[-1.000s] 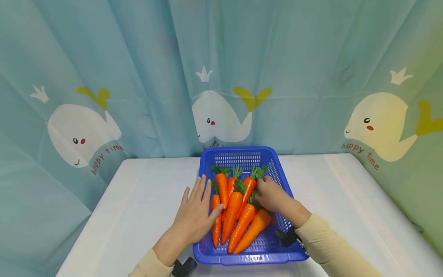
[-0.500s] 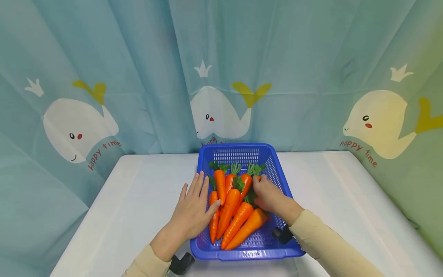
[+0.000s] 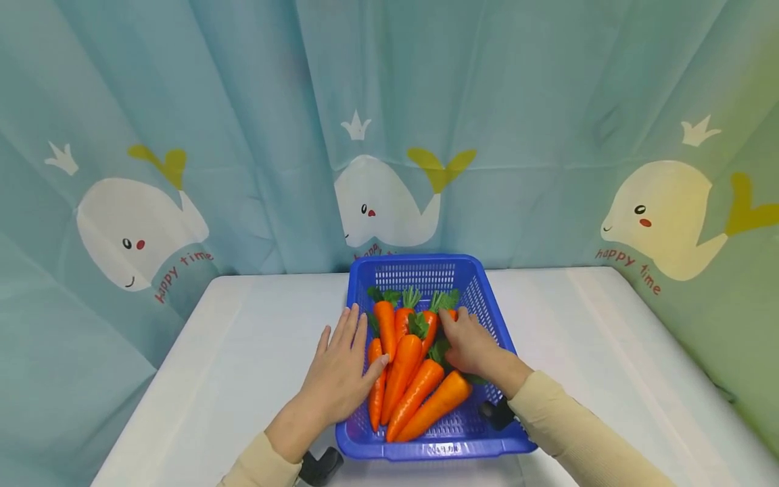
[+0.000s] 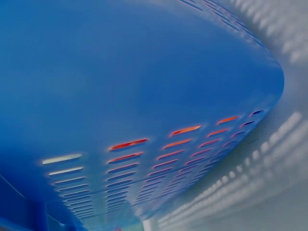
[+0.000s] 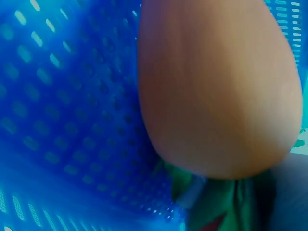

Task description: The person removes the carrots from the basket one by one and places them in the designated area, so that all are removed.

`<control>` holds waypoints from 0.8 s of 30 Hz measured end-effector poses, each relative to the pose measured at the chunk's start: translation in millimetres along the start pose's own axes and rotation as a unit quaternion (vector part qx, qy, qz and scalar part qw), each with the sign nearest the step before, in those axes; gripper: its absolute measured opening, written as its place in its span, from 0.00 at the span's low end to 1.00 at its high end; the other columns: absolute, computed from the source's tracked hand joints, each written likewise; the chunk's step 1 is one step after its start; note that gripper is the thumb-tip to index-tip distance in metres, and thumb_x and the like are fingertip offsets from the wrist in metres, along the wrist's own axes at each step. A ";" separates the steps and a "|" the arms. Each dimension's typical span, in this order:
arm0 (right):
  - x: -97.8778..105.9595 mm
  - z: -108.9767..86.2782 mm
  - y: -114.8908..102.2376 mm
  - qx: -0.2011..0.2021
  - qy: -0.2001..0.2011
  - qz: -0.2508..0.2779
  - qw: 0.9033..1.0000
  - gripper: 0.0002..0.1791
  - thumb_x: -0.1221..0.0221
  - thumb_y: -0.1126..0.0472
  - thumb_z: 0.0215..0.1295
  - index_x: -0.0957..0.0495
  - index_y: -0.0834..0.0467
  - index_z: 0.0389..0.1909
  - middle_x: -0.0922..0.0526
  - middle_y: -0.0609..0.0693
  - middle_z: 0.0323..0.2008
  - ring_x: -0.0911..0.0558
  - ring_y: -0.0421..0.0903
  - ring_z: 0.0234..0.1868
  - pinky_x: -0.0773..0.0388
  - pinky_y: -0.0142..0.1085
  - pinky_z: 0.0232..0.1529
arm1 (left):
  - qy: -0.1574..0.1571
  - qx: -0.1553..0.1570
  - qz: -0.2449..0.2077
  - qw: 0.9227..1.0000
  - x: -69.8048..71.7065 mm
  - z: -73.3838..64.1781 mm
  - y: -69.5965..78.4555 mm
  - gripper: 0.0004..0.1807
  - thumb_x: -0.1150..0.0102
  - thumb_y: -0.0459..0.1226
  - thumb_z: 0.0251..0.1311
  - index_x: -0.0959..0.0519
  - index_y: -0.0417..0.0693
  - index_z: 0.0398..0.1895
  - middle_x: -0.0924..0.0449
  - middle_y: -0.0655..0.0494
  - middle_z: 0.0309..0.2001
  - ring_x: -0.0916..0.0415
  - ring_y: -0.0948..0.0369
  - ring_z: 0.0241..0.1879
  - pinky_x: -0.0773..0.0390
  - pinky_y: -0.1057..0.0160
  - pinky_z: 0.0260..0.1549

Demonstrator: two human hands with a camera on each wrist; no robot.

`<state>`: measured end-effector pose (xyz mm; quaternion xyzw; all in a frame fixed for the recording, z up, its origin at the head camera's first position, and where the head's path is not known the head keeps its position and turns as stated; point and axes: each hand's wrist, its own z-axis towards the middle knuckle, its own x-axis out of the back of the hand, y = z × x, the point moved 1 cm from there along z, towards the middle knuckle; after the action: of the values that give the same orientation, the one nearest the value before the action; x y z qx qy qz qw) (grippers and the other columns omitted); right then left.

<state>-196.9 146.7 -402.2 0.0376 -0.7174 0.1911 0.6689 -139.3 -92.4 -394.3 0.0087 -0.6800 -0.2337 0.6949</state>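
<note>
Several orange carrots [image 3: 402, 372] with green tops lie in a blue plastic basket [image 3: 435, 450], most pointing toward its near edge. My left hand [image 3: 341, 365] lies flat with fingers straight over the basket's left rim, its thumb reaching over the leftmost carrot. My right hand [image 3: 475, 345] reaches into the basket's right side, thumb and fingers around the top of a carrot [image 3: 452, 314] near the back; most of that carrot is hidden under the hand. Green leaves [image 5: 211, 204] show below the hand in the right wrist view.
The basket stands on a white table [image 3: 262, 325] that reaches out on both sides. Its slotted wall [image 4: 144, 96] fills the left wrist view. Behind hangs a blue-green curtain [image 3: 517, 135] printed with whales.
My right hand has shifted slightly left inside the basket, its fingers now spread around a carrot top. The carrots shift slightly in the basket. My left hand stays on the rim.
</note>
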 end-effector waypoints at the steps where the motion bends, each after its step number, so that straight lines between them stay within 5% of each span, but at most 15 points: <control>1: 0.3 0.0 0.0 0.003 0.017 -0.006 1.000 0.38 0.36 0.69 0.50 0.35 0.63 0.66 0.28 0.71 0.50 0.23 0.66 0.47 0.20 0.58 0.49 | 0.001 -0.001 0.000 1.000 -0.3 -0.4 -0.1 0.45 0.60 0.60 0.71 0.51 0.37 0.78 0.61 0.41 0.80 0.64 0.46 0.80 0.58 0.36 0.75; 6: 3.4 1.4 2.4 0.028 0.122 -0.013 0.992 0.37 0.37 0.71 0.48 0.34 0.66 0.64 0.23 0.69 0.42 0.24 0.63 0.41 0.23 0.56 0.50 | 0.004 -0.002 -0.004 1.000 -1.9 -1.6 0.3 0.45 0.59 0.59 0.71 0.50 0.37 0.78 0.61 0.41 0.80 0.64 0.46 0.80 0.57 0.36 0.75; 9: 7.2 2.2 4.2 0.028 0.149 0.020 0.988 0.37 0.38 0.71 0.51 0.36 0.69 0.66 0.21 0.68 0.42 0.23 0.61 0.39 0.22 0.55 0.50 | 0.004 -0.001 -0.008 1.000 -2.4 -1.6 1.0 0.45 0.59 0.59 0.71 0.50 0.37 0.78 0.61 0.41 0.80 0.64 0.46 0.80 0.57 0.36 0.75; 17: 18.5 2.5 4.5 -0.037 0.111 0.120 0.986 0.40 0.40 0.63 0.62 0.46 0.64 0.73 0.26 0.69 0.53 0.20 0.56 0.38 0.16 0.53 0.41 | 0.003 0.002 -0.012 1.000 -2.1 -1.2 1.5 0.44 0.58 0.59 0.70 0.50 0.38 0.78 0.61 0.43 0.80 0.65 0.47 0.80 0.57 0.37 0.75; 24: 31.2 2.8 10.0 -0.017 0.122 0.165 0.979 0.41 0.44 0.65 0.63 0.49 0.65 0.75 0.27 0.70 0.52 0.23 0.54 0.36 0.18 0.46 0.36 | 0.010 -0.001 -0.014 1.000 -1.0 -1.3 0.0 0.44 0.57 0.58 0.70 0.50 0.37 0.78 0.60 0.42 0.80 0.64 0.47 0.80 0.56 0.37 0.75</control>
<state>-205.8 161.3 -374.2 -0.1164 -0.6298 0.2895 0.7113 -138.0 -92.5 -395.4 0.0200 -0.6724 -0.2435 0.6987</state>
